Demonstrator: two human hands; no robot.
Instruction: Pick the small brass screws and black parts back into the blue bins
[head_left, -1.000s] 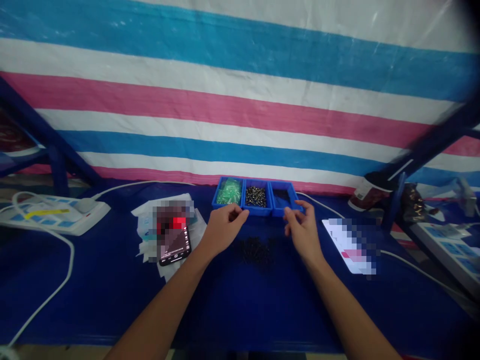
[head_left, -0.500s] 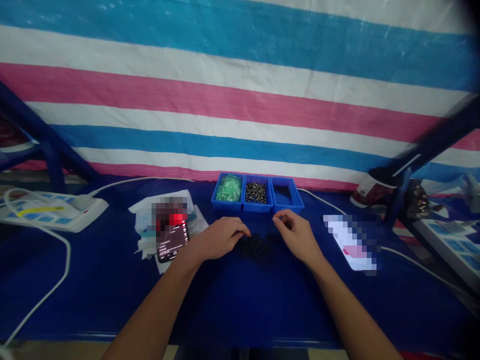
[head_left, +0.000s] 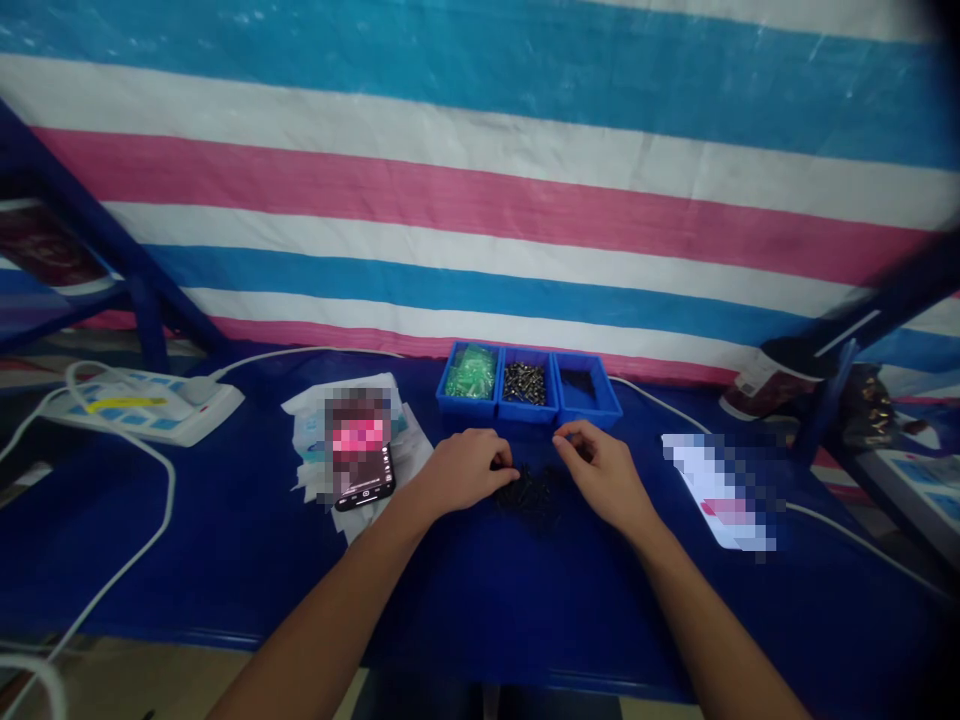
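Head view: the left hand [head_left: 466, 470] and right hand [head_left: 604, 468] are flanking a pile of dark pieces [head_left: 531, 502] on the blue worktop [head_left: 480, 610].
Both hands are bending their fingers toward the thumb, the left at the pile's left edge, the right just beyond its upper right; whether either is grasping a piece, I cannot tell. Behind the pile, three blue trays [head_left: 527, 413] are standing in a row, the middle one holding small metallic parts [head_left: 525, 383].

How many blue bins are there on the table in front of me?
3, in a row beyond the dark pile: the left bin holding green material, the middle bin holding small metallic pieces, and the right bin holding dark contents. None seems hidden.
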